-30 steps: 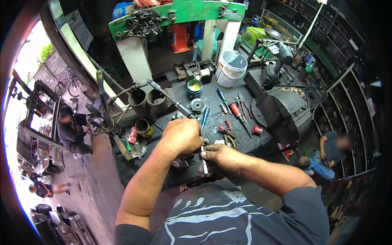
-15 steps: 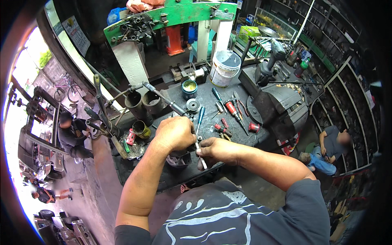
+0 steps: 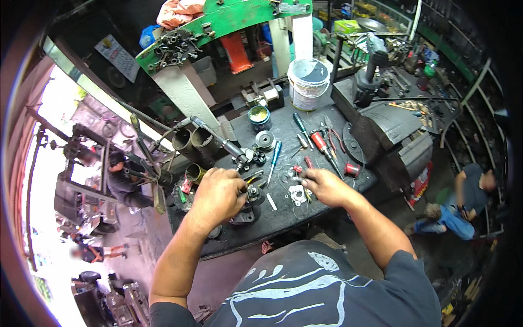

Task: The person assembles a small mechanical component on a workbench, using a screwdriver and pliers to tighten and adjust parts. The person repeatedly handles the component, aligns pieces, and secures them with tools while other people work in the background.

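Two bare hands, one dark metal assembly, a crowded bench

From where I stand, the left hand (image 3: pixel 218 195) is curled over one dark metal assembly (image 3: pixel 245 216) near the front edge of the black workbench (image 3: pixel 289 215); whether its fingers grip it, I can't tell. The right hand (image 3: pixel 329 189) is well apart from it, fingers narrowed together beside one silver metal plate (image 3: pixel 297 194) with holes. I can't make out whether those fingertips pinch anything.

Between the hands lies one slim white stick (image 3: pixel 271 201). Farther back I count two screwdrivers, a blue one (image 3: pixel 275 162) and a dark green one (image 3: pixel 299 123), then one red-handled tool (image 3: pixel 318 143) with a dark shaft, one pair of pliers (image 3: pixel 341 143) and one red cup (image 3: pixel 352 170).

Behind these stand one round metal pulley (image 3: pixel 265 140), one open grease tub (image 3: pixel 259 120) and one white bucket (image 3: pixel 308 92). Two wide metal cylinders (image 3: pixel 204 144) stand together toward the left. One cordless driver (image 3: pixel 374 60) stands upright at the right.
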Demonstrator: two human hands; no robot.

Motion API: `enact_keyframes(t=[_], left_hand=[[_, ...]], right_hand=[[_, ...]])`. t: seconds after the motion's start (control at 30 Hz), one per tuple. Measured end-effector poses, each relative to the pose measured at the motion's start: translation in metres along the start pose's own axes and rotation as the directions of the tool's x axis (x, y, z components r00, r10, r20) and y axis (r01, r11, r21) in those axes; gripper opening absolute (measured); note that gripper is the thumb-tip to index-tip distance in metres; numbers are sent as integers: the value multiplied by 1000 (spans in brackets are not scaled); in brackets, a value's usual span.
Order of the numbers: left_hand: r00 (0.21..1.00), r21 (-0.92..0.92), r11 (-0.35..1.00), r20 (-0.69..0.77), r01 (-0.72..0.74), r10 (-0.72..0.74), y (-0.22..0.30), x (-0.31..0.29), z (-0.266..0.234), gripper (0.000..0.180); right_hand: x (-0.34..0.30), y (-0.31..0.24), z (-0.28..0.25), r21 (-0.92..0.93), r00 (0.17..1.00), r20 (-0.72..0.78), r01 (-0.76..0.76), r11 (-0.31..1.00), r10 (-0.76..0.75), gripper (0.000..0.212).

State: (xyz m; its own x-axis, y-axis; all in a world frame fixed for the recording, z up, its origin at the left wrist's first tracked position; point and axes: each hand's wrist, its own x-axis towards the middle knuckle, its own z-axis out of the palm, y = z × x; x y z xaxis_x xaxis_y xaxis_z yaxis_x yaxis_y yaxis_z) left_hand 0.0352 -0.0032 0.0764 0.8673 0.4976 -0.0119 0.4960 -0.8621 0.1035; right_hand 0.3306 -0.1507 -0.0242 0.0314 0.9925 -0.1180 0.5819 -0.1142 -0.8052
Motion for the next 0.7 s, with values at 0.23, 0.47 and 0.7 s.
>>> enact_keyframes(t=[0.23, 0.47, 0.7], left_hand=[[993, -22, 995, 82, 93, -91, 16, 6, -6, 22], [999, 115, 993, 32, 39, -43, 22, 4, 2, 23], [998, 259, 965, 50, -45, 33, 21, -5, 14, 33]], right_hand=[[-42, 107, 18, 216, 989, 77, -141, 966, 127, 29], [-47, 145, 13, 308, 977, 158, -184, 933, 141, 35], [-41, 140, 16, 362, 973, 199, -182, 914, 115, 36]])
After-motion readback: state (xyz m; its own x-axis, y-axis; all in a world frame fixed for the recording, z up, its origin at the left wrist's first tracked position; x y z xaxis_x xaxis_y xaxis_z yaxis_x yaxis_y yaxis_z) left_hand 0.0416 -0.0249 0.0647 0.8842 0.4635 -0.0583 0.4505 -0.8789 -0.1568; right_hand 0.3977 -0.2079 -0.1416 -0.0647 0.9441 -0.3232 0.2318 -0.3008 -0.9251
